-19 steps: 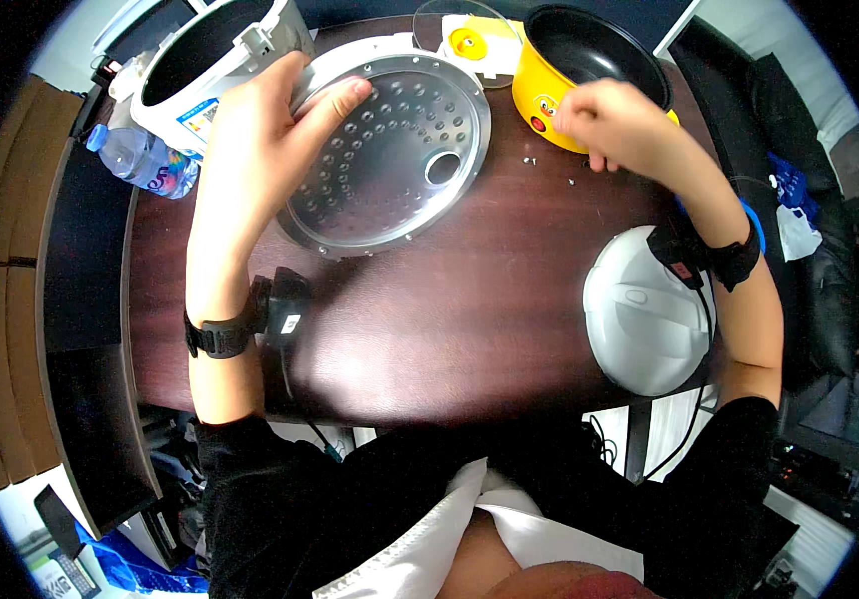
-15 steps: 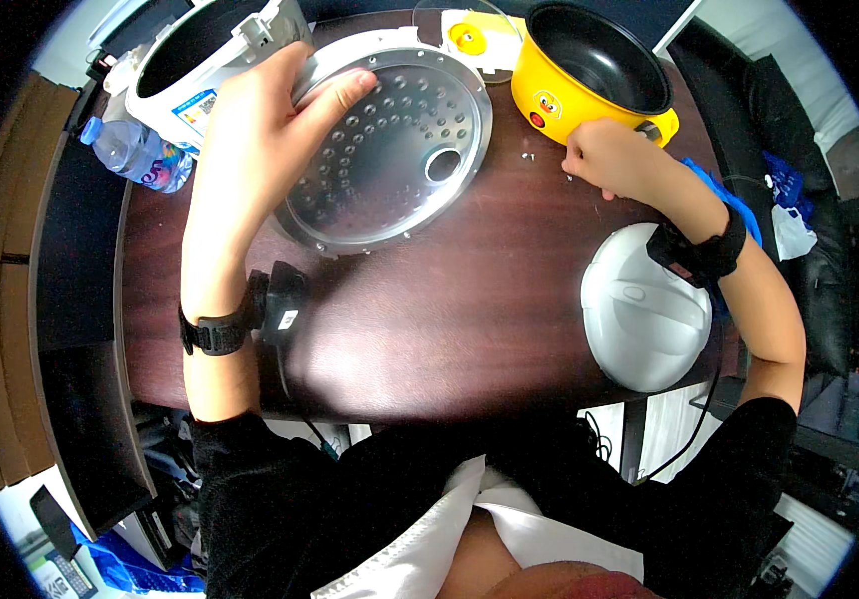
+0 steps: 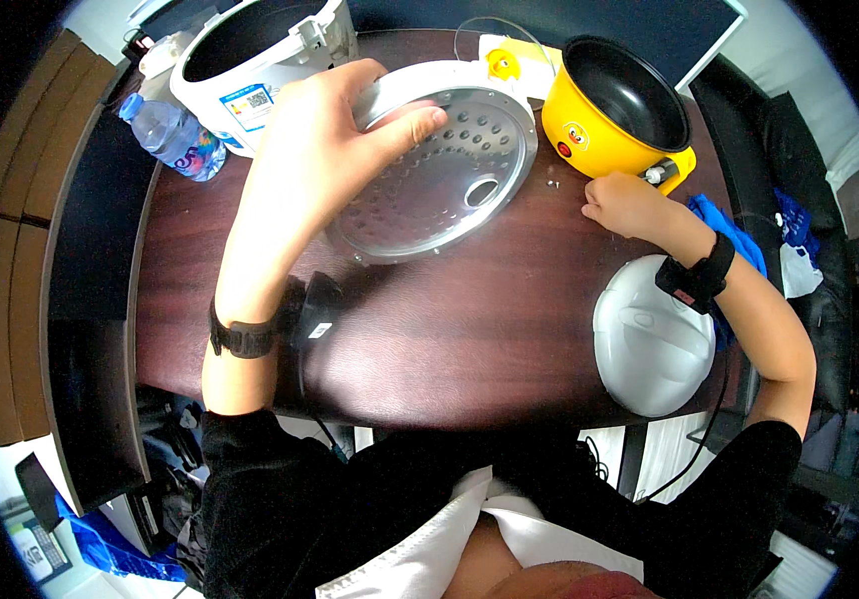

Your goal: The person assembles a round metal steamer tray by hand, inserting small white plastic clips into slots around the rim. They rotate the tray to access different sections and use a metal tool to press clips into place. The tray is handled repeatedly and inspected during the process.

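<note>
My left hand (image 3: 324,150) grips the upper left rim of a round rice cooker lid (image 3: 419,205), thumb over its dimpled metal inner side. The lid is tilted, with an oval hole near its right edge and small studs along its rim. My right hand (image 3: 634,205) is closed, its fingers curled just above the table in front of a yellow electric pot (image 3: 574,150); what they hold, if anything, is hidden. A few tiny metal pieces (image 3: 552,183), perhaps screws, lie beside it. Behind my left hand stands a white rice cooker body (image 3: 200,95), uncovered.
On the brown table (image 3: 509,329), a smooth white domed appliance (image 3: 654,344) sits under my right wrist, beside a blue cloth (image 3: 724,225). A water bottle (image 3: 175,140) is at the far left. A glass lid (image 3: 464,45) and a yellow-white item (image 3: 504,65) lie at the back.
The whole view has shifted a little. The lid in my left hand tips more steeply and has moved slightly right. My right hand has drawn slightly nearer to me, still closed.
</note>
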A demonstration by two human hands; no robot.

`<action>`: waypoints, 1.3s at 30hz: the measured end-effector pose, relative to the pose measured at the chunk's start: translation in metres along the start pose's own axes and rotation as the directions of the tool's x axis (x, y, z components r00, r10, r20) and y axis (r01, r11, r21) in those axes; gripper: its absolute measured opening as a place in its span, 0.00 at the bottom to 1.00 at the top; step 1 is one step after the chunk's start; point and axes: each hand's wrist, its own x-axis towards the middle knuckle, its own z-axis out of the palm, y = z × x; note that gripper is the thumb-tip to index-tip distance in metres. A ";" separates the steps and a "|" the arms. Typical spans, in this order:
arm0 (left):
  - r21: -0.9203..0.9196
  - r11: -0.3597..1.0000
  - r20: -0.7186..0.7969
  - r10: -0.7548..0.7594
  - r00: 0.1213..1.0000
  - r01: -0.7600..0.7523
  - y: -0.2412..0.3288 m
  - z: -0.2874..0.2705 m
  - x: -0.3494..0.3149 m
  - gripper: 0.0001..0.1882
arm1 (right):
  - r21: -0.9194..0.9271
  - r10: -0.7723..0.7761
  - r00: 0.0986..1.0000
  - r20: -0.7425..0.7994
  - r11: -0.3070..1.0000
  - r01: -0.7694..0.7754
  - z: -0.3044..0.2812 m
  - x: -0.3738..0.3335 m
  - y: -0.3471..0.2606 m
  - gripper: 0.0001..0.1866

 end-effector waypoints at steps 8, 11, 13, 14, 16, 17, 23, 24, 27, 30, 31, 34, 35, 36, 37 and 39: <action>-0.122 0.992 -0.041 0.023 0.999 -0.028 0.009 0.002 -0.004 0.17 | -0.124 -0.145 0.987 -0.074 0.983 0.135 -0.001 0.004 0.006 0.13; -0.094 0.995 -0.058 0.036 0.998 -0.042 0.008 0.002 -0.005 0.18 | 0.027 -0.286 0.920 -0.267 0.952 0.303 -0.028 -0.004 -0.016 0.10; -0.084 0.995 -0.052 0.051 0.997 -0.055 0.010 0.003 -0.004 0.18 | 0.117 -0.333 0.849 -0.411 0.904 0.412 -0.051 -0.012 -0.046 0.09; -0.076 0.995 -0.049 0.055 0.997 -0.059 0.011 0.002 -0.005 0.18 | 0.154 -0.350 0.803 -0.482 0.869 0.471 -0.059 -0.015 -0.061 0.08; -0.058 0.997 -0.050 0.044 0.998 -0.047 0.012 0.003 -0.006 0.18 | 0.177 -0.329 0.721 -0.610 0.831 0.528 -0.068 -0.019 -0.088 0.08; -0.048 0.998 -0.049 0.040 0.998 -0.042 0.013 0.003 -0.006 0.18 | 0.185 -0.310 0.674 -0.670 0.810 0.556 -0.070 -0.018 -0.098 0.08; -0.004 0.997 -0.086 0.074 0.994 -0.075 0.018 0.004 -0.007 0.17 | 0.268 -0.189 0.549 -0.814 0.717 0.644 -0.069 0.003 -0.121 0.07; 0.000 0.997 -0.093 0.077 0.993 -0.077 0.018 0.003 -0.007 0.16 | 0.272 -0.161 0.513 -0.843 0.696 0.665 -0.068 0.006 -0.126 0.06; 0.014 0.997 -0.107 0.082 0.991 -0.081 0.017 0.006 -0.009 0.16 | 0.212 -0.147 0.517 -0.843 0.793 0.571 -0.072 0.000 -0.135 0.06; 0.041 0.996 -0.108 0.079 0.991 -0.075 0.021 0.007 -0.010 0.15 | 0.141 -0.157 0.456 -0.876 0.821 0.553 -0.070 0.002 -0.137 0.06; 0.044 0.996 -0.105 0.077 0.991 -0.073 0.022 0.007 -0.010 0.15 | 0.116 -0.161 0.446 -0.880 0.839 0.532 -0.070 0.002 -0.137 0.07; 0.075 0.995 -0.111 0.078 0.991 -0.070 0.024 0.007 -0.013 0.14 | 0.051 -0.180 0.424 -0.888 0.876 0.479 -0.071 0.002 -0.140 0.08; 0.085 0.994 -0.114 0.081 0.990 -0.072 0.024 0.007 -0.013 0.14 | 0.038 -0.183 0.425 -0.887 0.887 0.461 -0.071 0.001 -0.141 0.08; 0.090 0.993 -0.115 0.087 0.990 -0.077 0.025 0.008 -0.013 0.14 | 0.025 -0.186 0.426 -0.885 0.897 0.442 -0.071 0.000 -0.141 0.09; 0.094 0.992 -0.115 0.093 0.989 -0.082 0.025 0.009 -0.014 0.14 | 0.015 -0.195 0.420 -0.887 0.895 0.447 -0.072 0.000 -0.141 0.09; 0.101 0.990 -0.117 0.105 0.988 -0.094 0.025 0.009 -0.014 0.14 | -0.006 -0.214 0.404 -0.889 0.889 0.459 -0.074 0.000 -0.140 0.09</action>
